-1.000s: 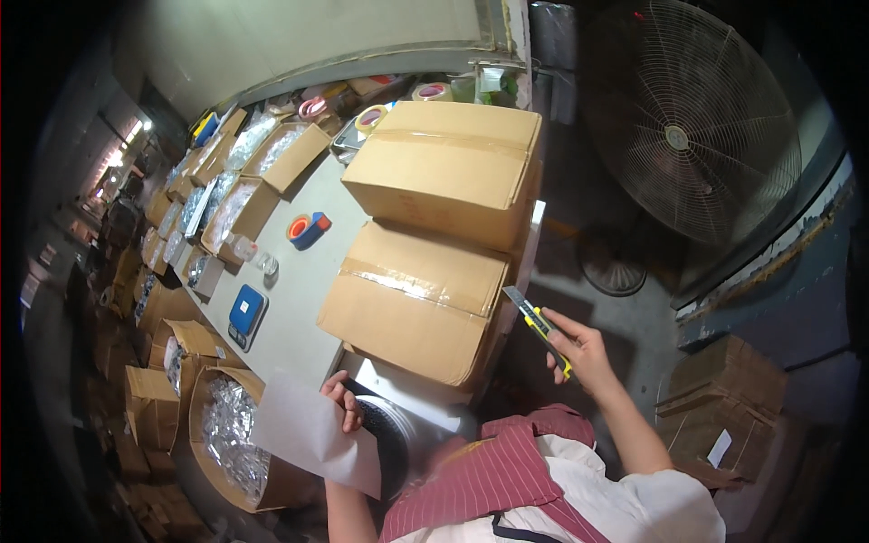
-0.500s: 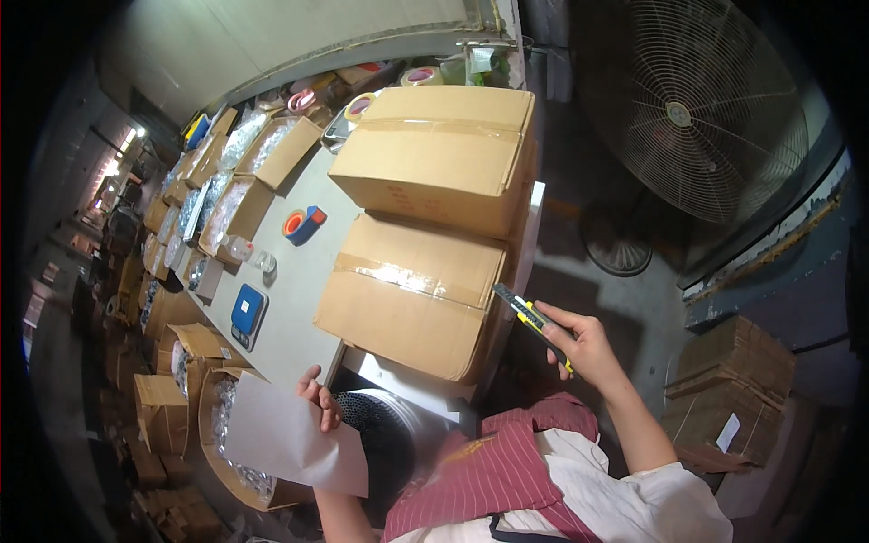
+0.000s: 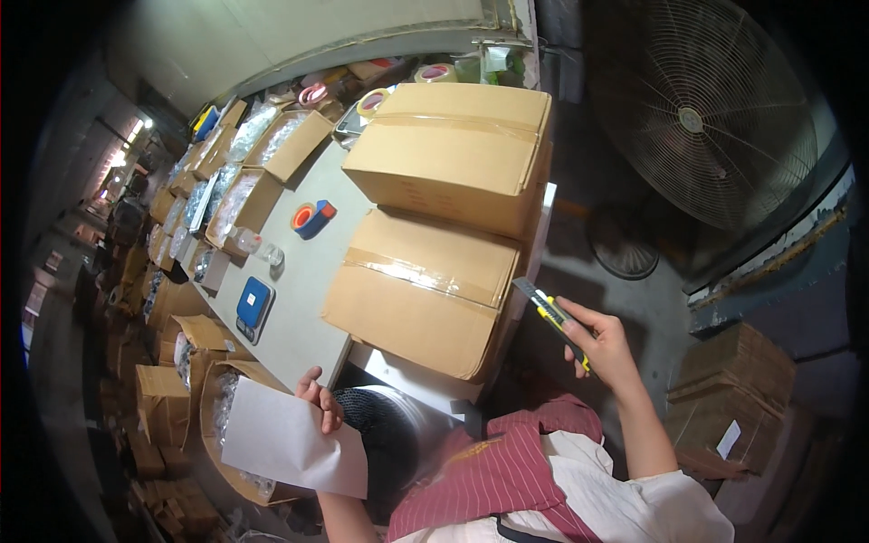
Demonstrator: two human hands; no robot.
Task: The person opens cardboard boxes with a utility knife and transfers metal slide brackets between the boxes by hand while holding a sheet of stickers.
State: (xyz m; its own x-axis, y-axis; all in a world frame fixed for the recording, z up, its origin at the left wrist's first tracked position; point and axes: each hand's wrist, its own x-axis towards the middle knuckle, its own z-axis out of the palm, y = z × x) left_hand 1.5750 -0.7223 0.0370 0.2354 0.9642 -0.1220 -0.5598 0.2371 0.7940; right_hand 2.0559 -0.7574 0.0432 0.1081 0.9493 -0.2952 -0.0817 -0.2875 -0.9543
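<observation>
The right hand (image 3: 605,348) was closed around a yellow knife (image 3: 552,314), its blade out and just beside the near box (image 3: 424,290) at the desk's right edge. The left hand (image 3: 319,398) pinched a white sheet (image 3: 290,443) off the desk's near edge, above an open carton (image 3: 217,434). A second box (image 3: 453,154) sat behind the first. On the desk (image 3: 308,290) lay a tape dispenser (image 3: 313,218) and a blue scale (image 3: 254,306). A fan (image 3: 701,109) stood to the right.

grey table (image 3: 299,299), big floor fan (image 3: 701,118), dim room
</observation>
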